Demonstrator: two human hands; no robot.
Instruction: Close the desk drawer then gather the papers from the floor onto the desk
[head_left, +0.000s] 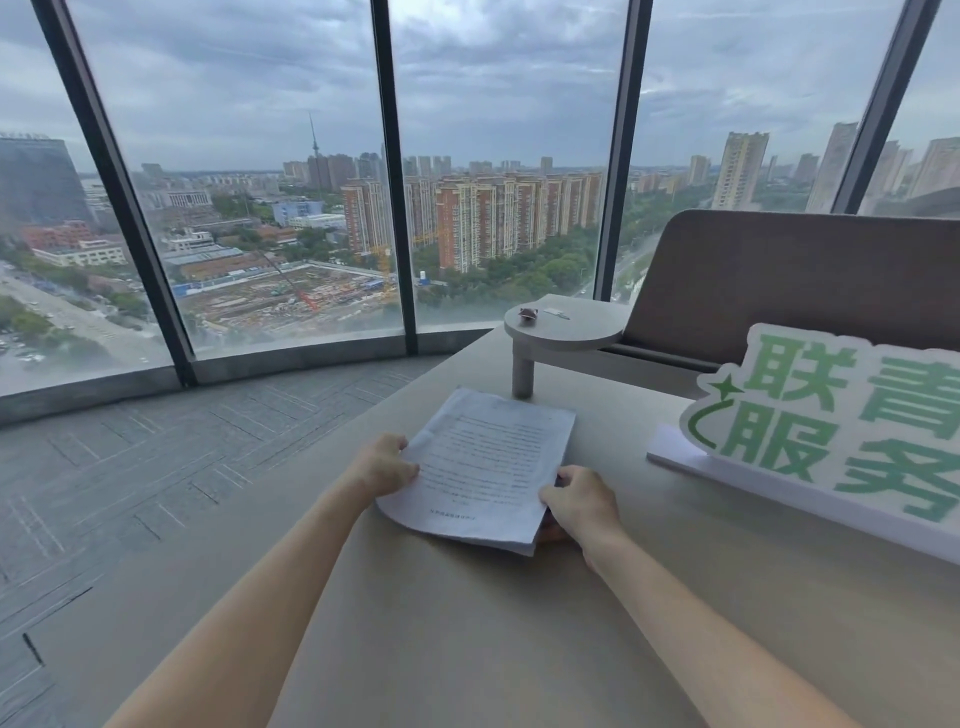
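Stack of white printed paper sheets lying flat on the pale beige tabletop, held at both side edges. Left hand curled over the left edge, fingers pinching the sheets; right hand closed on the lower right corner, thumb on top. Small round grey raised shelf behind the stack; green-and-white lettered foam sign at right

My desk fills the lower right of the frame — pale and bare in the foreground. On it lie the papers at centre (printed side up), a green-lettered sign at right, and a small raised shelf on one post behind — a grey carpeted floor at left.
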